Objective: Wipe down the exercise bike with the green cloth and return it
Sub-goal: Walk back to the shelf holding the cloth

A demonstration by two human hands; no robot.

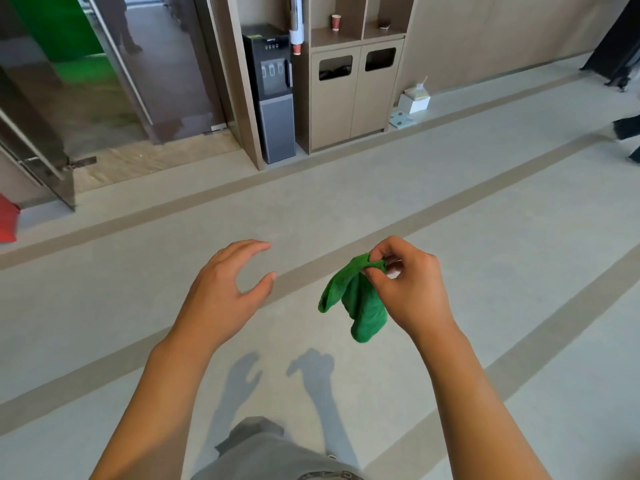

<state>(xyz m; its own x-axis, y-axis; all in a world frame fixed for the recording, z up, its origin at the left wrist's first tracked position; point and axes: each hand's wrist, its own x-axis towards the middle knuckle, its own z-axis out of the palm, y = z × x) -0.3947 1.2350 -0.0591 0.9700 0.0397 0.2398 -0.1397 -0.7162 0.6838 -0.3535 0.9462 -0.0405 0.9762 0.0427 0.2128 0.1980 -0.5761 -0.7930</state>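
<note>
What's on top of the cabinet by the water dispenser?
On the cabinet, a red paper cup on the left shelf, a small dark item on the right. Shelf backs are shadowed.

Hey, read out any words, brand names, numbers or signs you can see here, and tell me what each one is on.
None can be read.
Water dispenser: a small light mark on its top front panel, too small and blurred to read.
Red paper cup on the cabinet shelf: a pale pattern, no legible text.
White box on the floor by the cabinet: no readable print.
Green cloth pinched in the right hand: no label showing.
</note>
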